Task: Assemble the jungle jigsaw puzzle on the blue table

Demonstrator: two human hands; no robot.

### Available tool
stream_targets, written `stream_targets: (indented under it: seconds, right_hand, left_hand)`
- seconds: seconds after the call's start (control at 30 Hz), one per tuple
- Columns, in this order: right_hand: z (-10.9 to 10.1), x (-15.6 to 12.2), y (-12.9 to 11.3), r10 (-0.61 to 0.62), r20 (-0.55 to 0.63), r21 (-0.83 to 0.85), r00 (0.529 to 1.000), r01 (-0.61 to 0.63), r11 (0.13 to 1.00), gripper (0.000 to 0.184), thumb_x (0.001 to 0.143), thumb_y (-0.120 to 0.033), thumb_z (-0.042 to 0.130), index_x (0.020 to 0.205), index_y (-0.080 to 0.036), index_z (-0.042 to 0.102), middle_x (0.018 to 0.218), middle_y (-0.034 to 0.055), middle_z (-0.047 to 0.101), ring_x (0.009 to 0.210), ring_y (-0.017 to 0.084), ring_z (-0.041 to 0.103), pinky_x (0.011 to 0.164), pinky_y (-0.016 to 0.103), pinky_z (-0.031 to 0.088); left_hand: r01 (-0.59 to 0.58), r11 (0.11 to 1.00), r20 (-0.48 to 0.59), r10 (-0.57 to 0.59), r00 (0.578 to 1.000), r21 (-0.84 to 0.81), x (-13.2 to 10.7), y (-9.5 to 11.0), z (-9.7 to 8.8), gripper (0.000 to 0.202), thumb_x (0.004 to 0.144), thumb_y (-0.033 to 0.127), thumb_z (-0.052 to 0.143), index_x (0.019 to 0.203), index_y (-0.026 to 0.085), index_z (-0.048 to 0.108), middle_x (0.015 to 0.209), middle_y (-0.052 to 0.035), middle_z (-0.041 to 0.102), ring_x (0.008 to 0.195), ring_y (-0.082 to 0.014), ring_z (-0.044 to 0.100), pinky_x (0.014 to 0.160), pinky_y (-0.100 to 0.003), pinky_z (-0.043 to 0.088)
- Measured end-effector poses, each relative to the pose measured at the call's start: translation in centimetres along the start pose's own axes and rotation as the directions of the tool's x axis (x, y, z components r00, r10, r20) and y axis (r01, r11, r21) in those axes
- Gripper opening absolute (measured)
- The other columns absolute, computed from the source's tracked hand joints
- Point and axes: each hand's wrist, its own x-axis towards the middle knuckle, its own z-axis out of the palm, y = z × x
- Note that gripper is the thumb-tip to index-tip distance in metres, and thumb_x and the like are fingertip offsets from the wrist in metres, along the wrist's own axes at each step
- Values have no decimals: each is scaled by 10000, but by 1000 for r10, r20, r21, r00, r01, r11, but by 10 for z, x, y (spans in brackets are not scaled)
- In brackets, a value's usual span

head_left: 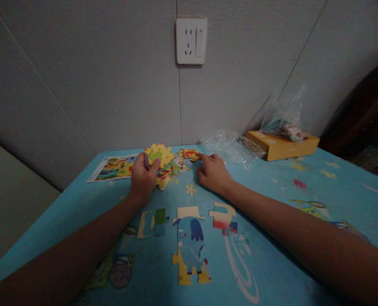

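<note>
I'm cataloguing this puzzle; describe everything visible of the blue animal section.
The blue animal section looks like printed cardboard, apparently two joined pieces: cream at the top, yellow at the bottom, with knobs and notches. It lies flat on the blue table, between two smaller pieces, apart from the left hand and right hand.

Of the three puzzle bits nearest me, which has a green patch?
The left bit: dark green shows at its upper right. The middle bit shows a blue animal, and the right bit has red instead.
</note>
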Motion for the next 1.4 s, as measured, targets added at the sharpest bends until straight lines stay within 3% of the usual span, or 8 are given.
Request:
stream_targets:
  seconds: [0.17,0.43,0.67,0.8,0.9,1.03,1.13,1.4]
  right_hand:
    - [2,0,-2,-33,69,-17,997,34,999,498,838,-190,495,1326,-98,518,1197,156,676,1117,342,518,909,462,369]
    - [0,2,-2,-162,56,119,985,154,981,435,821,-191,525,1249,-139,587,1128,98,702,1092,299,522,940,427,367]
    - [1,0,-4,-25,91,-41,996,29,999,495,863,-316,531,1304,-92,552,1199,195,648,1119,368,513,914,480,382]
    - [4,1,-1,-86,131,13,988,85,996,542,876,-297,518,1384,-110,495,1282,162,632,1171,362,500,943,498,371]
    - [4,3,1,-141,119,50,983,135,990,521,858,-270,539,1359,-129,541,1294,138,635,1169,362,504,943,510,370]
    - [3,4,2,-226,30,167,974,218,962,389,865,-207,508,1223,-143,648,1036,104,732,1094,299,546,930,453,390]
    - [4,3,2,-288,27,182,957,278,943,447,859,-249,547,1286,-131,606,1160,131,691,1134,306,522,945,462,385]
    - [4,1,-1,-268,85,106,960,259,960,442,916,-350,518,1313,-163,574,1214,120,653,1148,312,490,976,474,353]
  left_hand:
    - [53,998,-2,-53,999,-21,6,-12,1,216,795,320,604,701,212,443,622,52,448,554,-129,480,507,-222,374]
    - [79,997,45,-78,996,-20,6,-9,4,185,807,361,593,780,197,512,688,11,604,626,-163,604,562,-238,469]
    - [113,993,59,-114,992,20,6,-9,3,184,787,333,609,863,170,569,662,2,622,605,-186,626,555,-258,478]
    - [138,990,70,-137,988,-13,6,-12,5,279,799,324,583,1023,160,561,845,-53,693,726,-210,686,633,-295,539]
    - [157,987,78,-156,985,-16,5,-14,6,310,799,320,583,1062,160,551,834,-54,698,702,-212,692,616,-298,546]
    - [167,986,73,-167,983,4,5,-13,5,294,791,330,601,1033,168,557,777,-37,685,654,-205,683,585,-285,531]
    - [167,986,68,-168,983,14,5,-11,5,289,787,330,608,1021,168,559,746,-27,672,626,-201,674,570,-279,520]
    - [156,988,68,-155,986,0,5,-15,6,314,781,366,619,1022,174,556,757,-28,669,655,-208,675,591,-289,528]
